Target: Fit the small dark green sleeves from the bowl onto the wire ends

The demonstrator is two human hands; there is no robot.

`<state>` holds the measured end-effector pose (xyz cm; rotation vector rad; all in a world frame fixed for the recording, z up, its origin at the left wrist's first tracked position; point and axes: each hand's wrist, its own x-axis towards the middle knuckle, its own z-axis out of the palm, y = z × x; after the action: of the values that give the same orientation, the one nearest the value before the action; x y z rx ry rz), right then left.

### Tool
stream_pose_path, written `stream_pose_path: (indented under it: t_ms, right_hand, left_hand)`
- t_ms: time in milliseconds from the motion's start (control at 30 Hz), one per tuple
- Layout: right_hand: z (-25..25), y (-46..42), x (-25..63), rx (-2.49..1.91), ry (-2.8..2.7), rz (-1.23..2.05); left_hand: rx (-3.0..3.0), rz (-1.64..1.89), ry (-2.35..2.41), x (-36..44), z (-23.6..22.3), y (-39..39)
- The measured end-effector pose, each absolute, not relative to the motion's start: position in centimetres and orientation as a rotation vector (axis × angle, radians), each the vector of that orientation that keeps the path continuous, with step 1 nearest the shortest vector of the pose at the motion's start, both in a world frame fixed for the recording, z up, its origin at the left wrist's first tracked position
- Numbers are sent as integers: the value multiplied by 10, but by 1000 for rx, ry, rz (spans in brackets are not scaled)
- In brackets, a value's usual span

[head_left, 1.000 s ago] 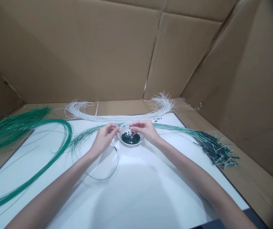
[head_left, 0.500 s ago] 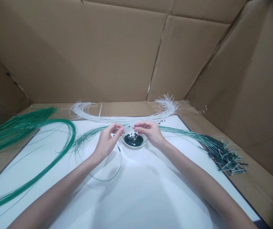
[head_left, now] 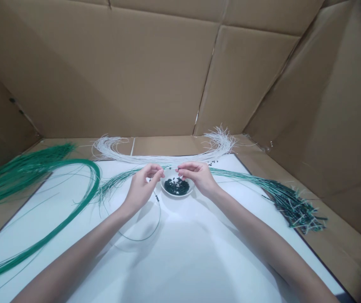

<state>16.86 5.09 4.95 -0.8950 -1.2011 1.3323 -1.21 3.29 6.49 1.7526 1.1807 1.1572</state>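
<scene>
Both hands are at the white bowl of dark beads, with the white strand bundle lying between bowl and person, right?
No: the head view shows the white strand bundle beyond the white bowl, not before it. The left hand and right hand are at the bowl of dark beads.

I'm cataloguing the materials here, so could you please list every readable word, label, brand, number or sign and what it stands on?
None: no readable text shows on the cardboard, white bowl or white tabletop.
The dark marks at far left are too small to identify.
</scene>
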Motion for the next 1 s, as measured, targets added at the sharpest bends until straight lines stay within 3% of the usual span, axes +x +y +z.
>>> stream_pose_path:
  t_ms: [1000]
  right_hand:
    - [55,48,168,-973,-1268,1229]
  left_hand:
    - [1793,1172,1246,-11,65,30]
